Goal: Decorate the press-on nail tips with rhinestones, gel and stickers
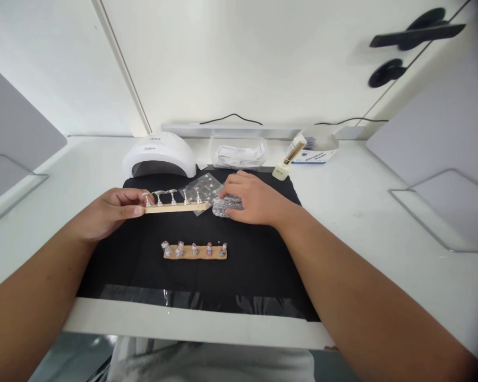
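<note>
My left hand [121,211] pinches one end of a wooden nail display stand [175,207], held up above the black mat [143,270]. Several silvery posts rise from it, some with pale nail tips on top. My right hand [247,197] has its fingers curled around a small clear case of glittery rhinestones [222,208] on the mat. Behind the case lies a clear sticker sheet [201,188] with small white and red bits. Nearer to me, a second wooden stand [195,253] carries several decorated nail tips.
At the back left stands a white nail lamp [161,151]. A clear plastic box [238,151] with packets is beside it. On the right are a gold-capped bottle [283,167] and an alcohol pads box [316,151]. Grey panels with wire stands [426,212] flank the white table.
</note>
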`<action>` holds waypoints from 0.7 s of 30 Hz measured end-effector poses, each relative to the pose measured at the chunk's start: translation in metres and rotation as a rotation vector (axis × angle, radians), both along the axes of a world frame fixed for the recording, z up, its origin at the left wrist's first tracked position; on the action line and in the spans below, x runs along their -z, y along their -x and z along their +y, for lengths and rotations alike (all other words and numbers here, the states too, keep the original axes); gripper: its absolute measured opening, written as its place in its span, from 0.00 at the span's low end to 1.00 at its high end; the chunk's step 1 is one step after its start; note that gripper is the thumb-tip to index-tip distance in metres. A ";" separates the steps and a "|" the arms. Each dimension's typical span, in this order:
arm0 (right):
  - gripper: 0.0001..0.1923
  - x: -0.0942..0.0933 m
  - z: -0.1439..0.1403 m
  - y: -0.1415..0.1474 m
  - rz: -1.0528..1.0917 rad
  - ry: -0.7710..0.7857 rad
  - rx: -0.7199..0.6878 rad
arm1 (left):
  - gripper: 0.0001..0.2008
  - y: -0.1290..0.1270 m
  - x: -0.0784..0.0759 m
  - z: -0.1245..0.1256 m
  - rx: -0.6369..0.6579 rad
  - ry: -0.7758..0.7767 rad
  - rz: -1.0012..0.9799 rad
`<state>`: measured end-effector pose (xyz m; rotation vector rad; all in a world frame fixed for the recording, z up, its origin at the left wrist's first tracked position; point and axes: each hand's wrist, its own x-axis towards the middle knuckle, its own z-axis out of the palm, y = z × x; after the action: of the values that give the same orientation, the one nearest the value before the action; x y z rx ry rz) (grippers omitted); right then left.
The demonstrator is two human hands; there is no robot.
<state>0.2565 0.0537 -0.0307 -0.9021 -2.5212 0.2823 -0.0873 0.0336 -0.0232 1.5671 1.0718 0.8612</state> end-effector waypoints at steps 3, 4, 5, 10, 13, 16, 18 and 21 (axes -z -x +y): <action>0.11 0.000 0.000 0.000 0.003 0.010 -0.003 | 0.18 0.001 0.001 0.000 0.056 0.049 -0.005; 0.11 0.000 0.000 0.000 0.001 0.013 -0.007 | 0.17 0.002 0.001 0.000 0.063 0.053 -0.012; 0.11 0.000 0.000 0.000 -0.003 0.015 -0.010 | 0.17 0.002 0.002 0.001 0.068 0.056 -0.017; 0.12 0.000 -0.001 0.000 -0.030 0.018 -0.020 | 0.16 0.004 0.004 0.003 0.079 0.059 -0.035; 0.10 -0.002 -0.003 0.003 0.051 0.041 -0.031 | 0.16 0.003 0.003 0.002 0.082 0.056 -0.040; 0.11 -0.005 -0.007 0.009 0.234 0.146 -0.029 | 0.14 -0.001 0.002 -0.002 0.075 0.051 -0.043; 0.16 -0.008 -0.010 0.014 0.352 0.280 -0.021 | 0.14 -0.004 0.002 -0.005 0.062 0.041 -0.052; 0.23 -0.011 -0.016 0.022 0.428 0.453 -0.001 | 0.14 -0.011 0.002 -0.008 0.051 0.041 -0.070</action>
<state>0.2345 0.0377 -0.0198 -0.8852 -2.0898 0.9656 -0.0766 0.0255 -0.0251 1.5135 0.9901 0.8482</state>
